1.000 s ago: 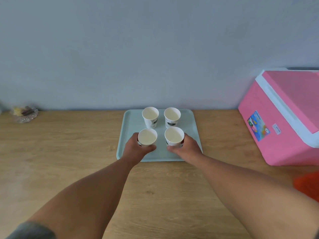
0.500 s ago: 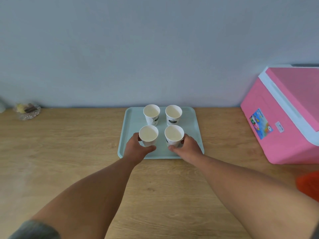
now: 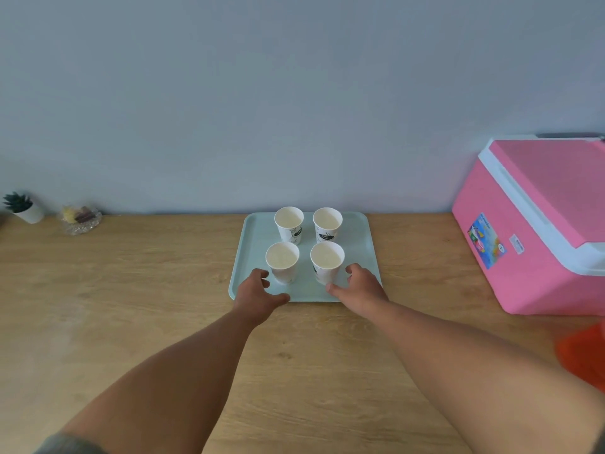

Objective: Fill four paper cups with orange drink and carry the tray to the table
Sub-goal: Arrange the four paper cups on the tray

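Four empty cups stood on the tray at the bench's back edge. Both hands, left and right, hovered loosely curled at the tray's near edge, holding nothing. Paper cups looked light, crushable and easily tipped; the stiff tray is best gripped by its side rims.
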Available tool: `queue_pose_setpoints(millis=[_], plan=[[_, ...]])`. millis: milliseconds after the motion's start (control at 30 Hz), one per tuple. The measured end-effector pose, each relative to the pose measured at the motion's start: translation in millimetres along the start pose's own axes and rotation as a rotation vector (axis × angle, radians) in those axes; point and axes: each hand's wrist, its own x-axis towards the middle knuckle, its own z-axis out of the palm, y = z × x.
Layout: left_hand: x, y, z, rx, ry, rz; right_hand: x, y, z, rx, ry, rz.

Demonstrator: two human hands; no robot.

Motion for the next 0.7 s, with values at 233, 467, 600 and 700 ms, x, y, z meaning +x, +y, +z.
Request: queue_pose_setpoints(millis=[233,467,600,700], plan=[[-17.9,0.0,9.4,0.056,-0.04,-0.015,-14.4,23.0,-10.5,0.017,-0.001,0.011],[-27.2,15.0,31.7,0.156,-0.179,0.134,-51.1,52.6,-29.9,0.079,0.063,0.092],[-32.0,21.6,45.3,0.237,-0.331,0.244,-84.9,69.5,-40.2,0.053,0.131,0.177],[-40.9,27.4,54.7,0.29,-0.404,0.325,-116.6,84.2,-44.7,0.097,0.191,0.258]])
